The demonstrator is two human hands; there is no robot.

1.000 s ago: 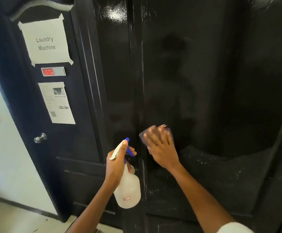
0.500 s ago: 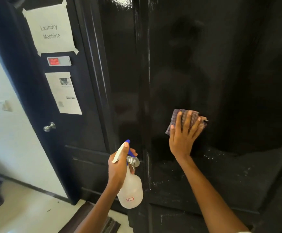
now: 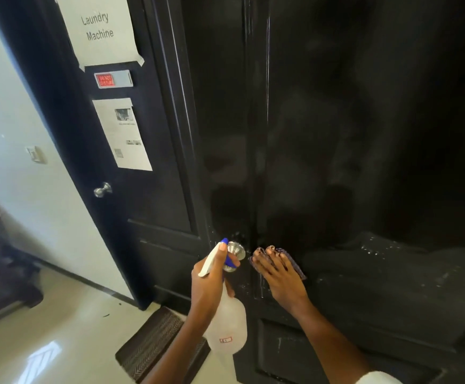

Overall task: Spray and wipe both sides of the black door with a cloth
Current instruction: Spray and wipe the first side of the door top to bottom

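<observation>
The glossy black door (image 3: 350,139) fills the right of the view, with white specks on its lower panel. My right hand (image 3: 277,275) presses a dark checked cloth (image 3: 295,263) flat against the door near its left edge, fingers straight. Just left of it my left hand (image 3: 212,275) grips the neck of a clear spray bottle (image 3: 227,328) with a white and blue trigger head. A silver door knob (image 3: 236,252) shows right behind the trigger.
A second dark door (image 3: 131,189) on the left carries a "Laundry Machine" paper sign (image 3: 98,26), a red plate, another notice and a silver knob (image 3: 102,189). A dark ribbed mat (image 3: 153,342) lies on the pale floor. Dark furniture (image 3: 1,273) stands far left.
My right hand slid the cloth down and left from mid-panel to the door edge beside the knob. The left hand kept the bottle in about the same place.
</observation>
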